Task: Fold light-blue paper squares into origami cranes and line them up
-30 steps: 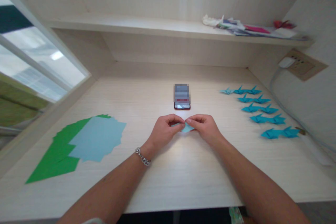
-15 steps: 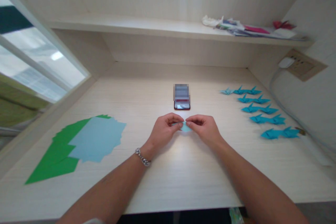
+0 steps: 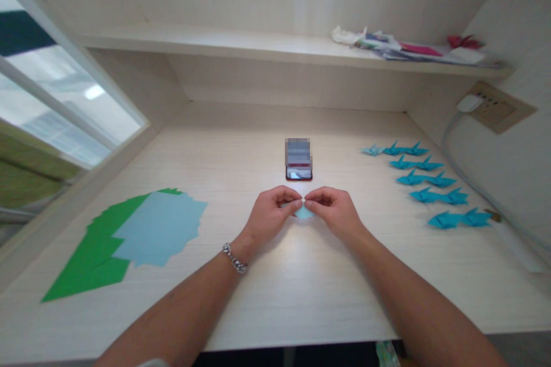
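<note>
A small piece of light blue folding paper is pinched between both hands at the middle of the desk. My left hand grips its left side with thumb and fingers pressed together, and a bracelet circles that wrist. On the other side my right hand pinches the paper the same way, its thumb close to the left one. The fingers hide much of the paper, so its folds cannot be made out. Just beyond the hands lies a phone with a lit, blurred screen.
Fanned light blue sheets overlap green sheets on the left. Several rows of folded blue paper cranes stand on the right. A cable runs from the wall socket. Papers lie on the shelf.
Both hands stay in place with only slight finger shifts on the paper. A small pale edge now shows between the fingertips.
</note>
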Demonstrator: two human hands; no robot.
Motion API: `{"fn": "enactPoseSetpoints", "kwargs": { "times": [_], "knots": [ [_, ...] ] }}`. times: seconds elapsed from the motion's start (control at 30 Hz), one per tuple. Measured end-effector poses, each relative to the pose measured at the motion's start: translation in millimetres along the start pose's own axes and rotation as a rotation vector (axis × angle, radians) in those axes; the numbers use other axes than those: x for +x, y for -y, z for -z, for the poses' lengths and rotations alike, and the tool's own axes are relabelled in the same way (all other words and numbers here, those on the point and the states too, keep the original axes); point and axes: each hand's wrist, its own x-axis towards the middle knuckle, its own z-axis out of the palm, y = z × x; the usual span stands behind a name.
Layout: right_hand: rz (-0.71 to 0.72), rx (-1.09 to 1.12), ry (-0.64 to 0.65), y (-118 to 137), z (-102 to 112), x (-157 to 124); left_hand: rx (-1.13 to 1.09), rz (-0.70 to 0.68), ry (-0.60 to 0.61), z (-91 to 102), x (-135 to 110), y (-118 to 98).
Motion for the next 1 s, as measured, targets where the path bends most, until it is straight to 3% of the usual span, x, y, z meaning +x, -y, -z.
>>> {"fn": "enactPoseSetpoints", "kwargs": {
  "times": [1.0],
  "knots": [
    [0.010, 0.064, 0.014, 0.4, -1.5, 0.9, 0.015, -0.045, -0.080, 3.6, 0.6, -1.3]
  ]
}}
